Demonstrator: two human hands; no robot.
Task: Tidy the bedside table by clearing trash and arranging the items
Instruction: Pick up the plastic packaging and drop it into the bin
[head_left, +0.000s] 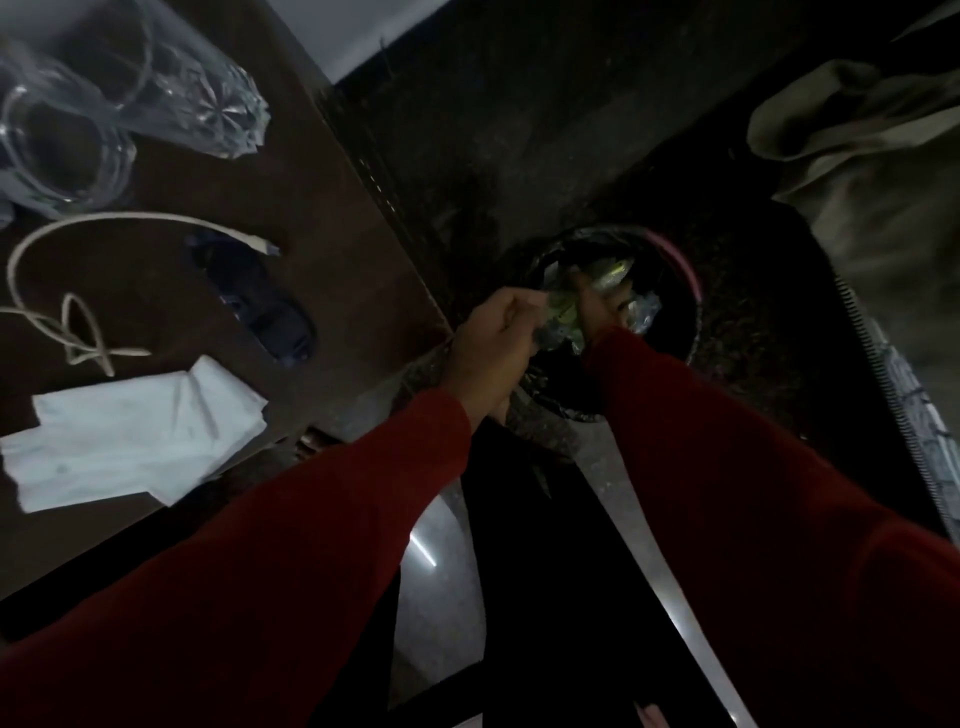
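Both my hands reach over a round dark bin (693, 280) with a pink rim on the floor, to the right of the bedside table (332, 218). My left hand (493, 343) is closed on crumpled shiny wrappers (563, 317) above the bin's mouth. My right hand (597, 306) is mostly hidden behind the wrappers and its red sleeve, gripping the same bundle. More foil-like trash (641, 312) lies inside the bin. On the table remain a white tissue (135, 436), a white cable (78, 291), a dark case (260, 301) and two glasses (67, 130).
The table's right edge runs diagonally just left of my left hand. A beige cloth (857, 156) lies at the upper right. A fan grille (914, 415) shows at the right edge. The floor below is dark and glossy.
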